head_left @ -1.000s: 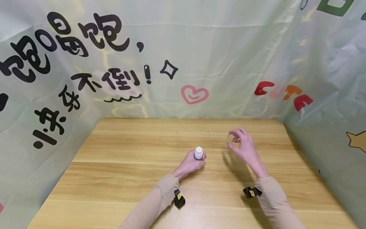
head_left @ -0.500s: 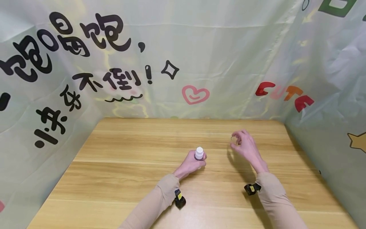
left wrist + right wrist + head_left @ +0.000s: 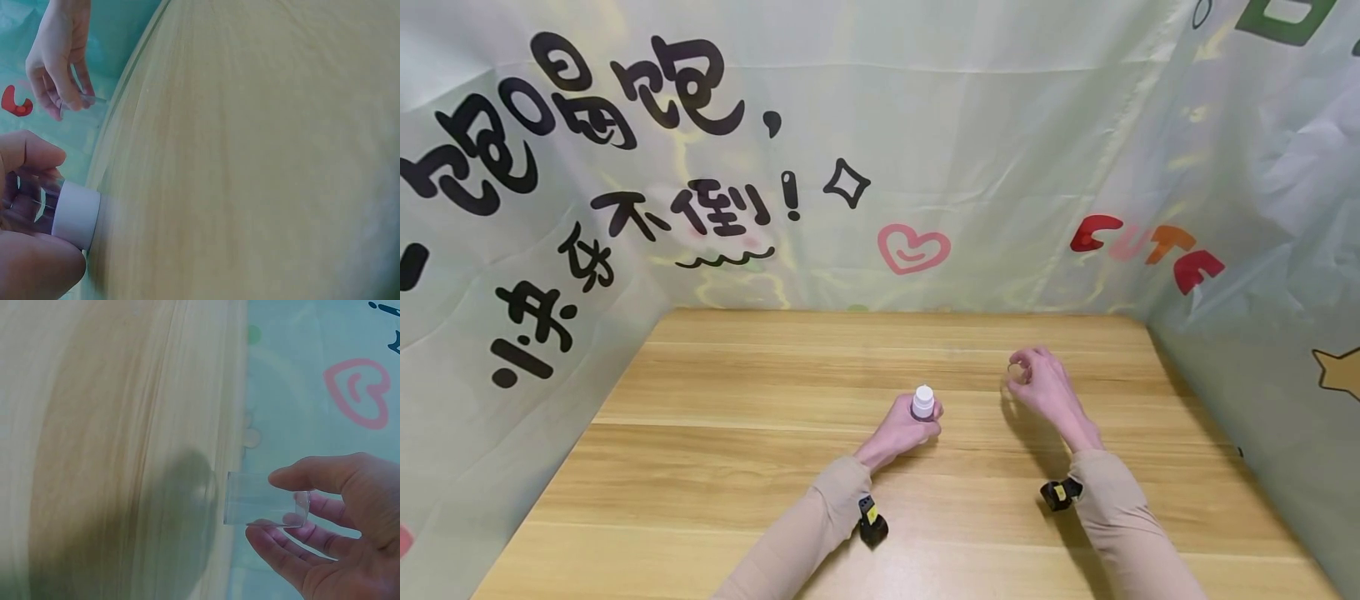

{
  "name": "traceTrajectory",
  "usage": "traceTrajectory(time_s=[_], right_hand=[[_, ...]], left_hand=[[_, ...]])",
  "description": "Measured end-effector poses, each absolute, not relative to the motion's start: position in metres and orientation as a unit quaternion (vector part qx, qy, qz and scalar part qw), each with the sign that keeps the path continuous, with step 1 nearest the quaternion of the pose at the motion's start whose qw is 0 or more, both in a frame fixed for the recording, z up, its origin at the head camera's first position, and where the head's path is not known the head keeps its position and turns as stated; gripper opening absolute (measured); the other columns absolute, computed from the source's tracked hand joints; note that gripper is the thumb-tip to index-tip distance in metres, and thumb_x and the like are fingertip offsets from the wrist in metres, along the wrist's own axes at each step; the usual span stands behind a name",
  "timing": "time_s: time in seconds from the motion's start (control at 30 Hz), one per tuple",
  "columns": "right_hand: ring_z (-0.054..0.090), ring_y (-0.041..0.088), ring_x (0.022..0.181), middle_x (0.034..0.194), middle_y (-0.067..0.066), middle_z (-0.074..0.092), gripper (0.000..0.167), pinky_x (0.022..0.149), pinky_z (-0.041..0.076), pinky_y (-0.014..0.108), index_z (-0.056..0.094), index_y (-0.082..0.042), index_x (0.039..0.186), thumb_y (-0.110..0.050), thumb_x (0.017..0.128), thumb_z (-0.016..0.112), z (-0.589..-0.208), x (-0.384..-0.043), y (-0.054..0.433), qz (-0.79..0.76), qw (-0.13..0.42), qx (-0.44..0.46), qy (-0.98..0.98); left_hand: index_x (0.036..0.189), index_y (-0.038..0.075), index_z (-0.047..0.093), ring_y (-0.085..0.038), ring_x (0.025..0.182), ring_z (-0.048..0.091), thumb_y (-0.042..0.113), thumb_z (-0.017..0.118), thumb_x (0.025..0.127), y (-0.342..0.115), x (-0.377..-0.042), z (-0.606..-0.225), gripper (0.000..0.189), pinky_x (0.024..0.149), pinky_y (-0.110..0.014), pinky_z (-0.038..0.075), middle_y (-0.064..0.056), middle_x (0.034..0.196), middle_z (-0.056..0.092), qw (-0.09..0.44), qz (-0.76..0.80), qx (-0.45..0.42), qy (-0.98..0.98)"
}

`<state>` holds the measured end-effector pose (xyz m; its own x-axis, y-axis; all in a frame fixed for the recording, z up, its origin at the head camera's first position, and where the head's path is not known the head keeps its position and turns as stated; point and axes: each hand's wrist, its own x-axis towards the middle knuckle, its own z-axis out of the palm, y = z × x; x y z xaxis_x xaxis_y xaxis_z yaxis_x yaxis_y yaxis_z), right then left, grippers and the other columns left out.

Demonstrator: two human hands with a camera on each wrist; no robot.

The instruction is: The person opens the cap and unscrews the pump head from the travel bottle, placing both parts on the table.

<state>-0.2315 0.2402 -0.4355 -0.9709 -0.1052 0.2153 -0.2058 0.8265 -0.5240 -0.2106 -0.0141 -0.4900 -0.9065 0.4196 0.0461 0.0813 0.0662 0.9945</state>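
My left hand (image 3: 901,427) holds a small upright bottle (image 3: 922,402), its fingers and thumb wrapped round the body. A white nozzle-like top sticks up above the hand in the head view. In the left wrist view a white end band (image 3: 78,214) and part of a see-through body show; the rest is covered by the fingers. To the right, above the table, my right hand (image 3: 1047,390) pinches a small clear cup-like piece (image 3: 262,500) between thumb and fingers. It looks like a transparent plastic cap or cup, its rim pointing towards the table.
Both hands are over a wooden table (image 3: 700,467). Printed cloth walls (image 3: 985,150) enclose its back and sides. A small black camera is strapped to each wrist over the beige sleeves (image 3: 808,517).
The right hand has moved slightly right and lower, still pinching the clear piece. The left hand and bottle have stayed nearly still.
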Motion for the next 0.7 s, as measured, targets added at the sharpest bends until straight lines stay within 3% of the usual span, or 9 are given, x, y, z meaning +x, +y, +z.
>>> traceTrajectory(time_s=[0.5,0.7], right_hand=[[0.061,0.034,0.09,0.107,0.024,0.059,0.036,0.082,0.052,0.052,0.062,0.006,0.114,-0.007,0.082,0.072,-0.4387,-0.2328,0.2423,0.273,0.077,0.08,-0.956],[0.06,0.033,0.088,0.103,0.023,0.059,0.036,0.081,0.051,0.051,0.062,0.006,0.112,-0.006,0.08,0.073,-0.4404,-0.2332,0.2417,0.268,0.08,0.085,-0.956]], left_hand=[[0.095,-0.015,0.056,-0.01,0.079,0.052,-0.011,0.06,0.073,-0.0152,-0.2094,-0.4889,0.022,0.083,-0.025,0.045,0.002,0.082,0.055,0.126,0.661,0.183,0.716],[0.095,-0.015,0.056,-0.011,0.079,0.053,-0.011,0.06,0.073,-0.0144,-0.2097,-0.489,0.023,0.084,-0.026,0.045,-0.001,0.083,0.055,0.127,0.662,0.179,0.716]])
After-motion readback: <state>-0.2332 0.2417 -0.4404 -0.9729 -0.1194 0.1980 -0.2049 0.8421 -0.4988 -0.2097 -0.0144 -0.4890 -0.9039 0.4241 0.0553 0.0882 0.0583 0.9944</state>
